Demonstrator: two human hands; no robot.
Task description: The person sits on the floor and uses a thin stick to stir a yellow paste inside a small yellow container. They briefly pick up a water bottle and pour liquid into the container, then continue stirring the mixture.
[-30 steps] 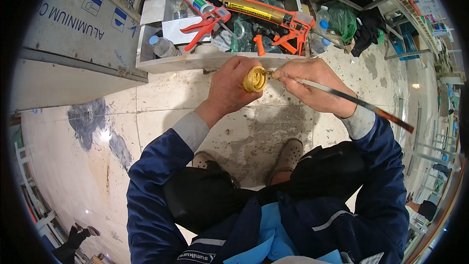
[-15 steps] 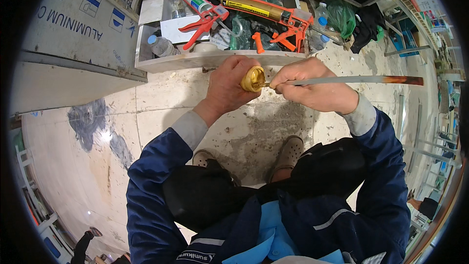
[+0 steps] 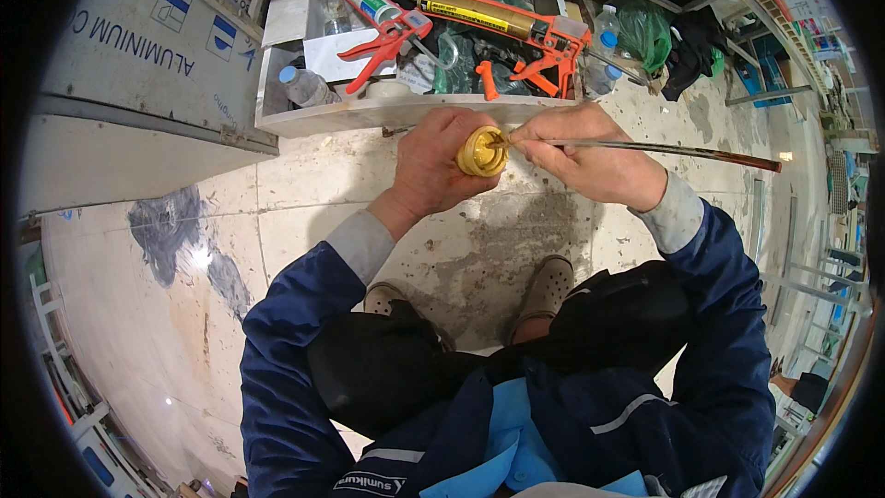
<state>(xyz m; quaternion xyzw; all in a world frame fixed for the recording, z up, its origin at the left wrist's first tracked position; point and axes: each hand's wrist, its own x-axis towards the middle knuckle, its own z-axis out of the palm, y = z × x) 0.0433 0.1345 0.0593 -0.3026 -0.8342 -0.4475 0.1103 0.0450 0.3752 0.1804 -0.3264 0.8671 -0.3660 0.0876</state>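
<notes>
My left hand [image 3: 431, 161] is wrapped round a small open jar [image 3: 482, 152], its mouth tilted toward the right. Gold-yellow paint or paste coats the jar's inside and rim. Pinched in my right hand [image 3: 595, 157] is a long thin flat stick [image 3: 673, 145], possibly a brush handle. Its outer end, stained dark reddish-brown, sticks out far to the right. The stick's inner tip is at the jar's mouth, smeared with the gold stuff; its exact shape is hard to make out. Both hands are close together above the floor, in front of the box.
Ahead stands a pale open box [image 3: 369, 114] holding a red caulking gun [image 3: 387, 37], an orange caulking gun [image 3: 498, 18] and a plastic bottle [image 3: 304, 85]. A large panel [image 3: 138, 65] is at the left. Beyond the box's right end lie a green bag [image 3: 643, 34] and dark cloth [image 3: 693, 51].
The stick has turned more edge-on and its outer end has swung slightly toward me. The jar's mouth has rotated to show more of its inside. A person's leg at lower left has left the view.
</notes>
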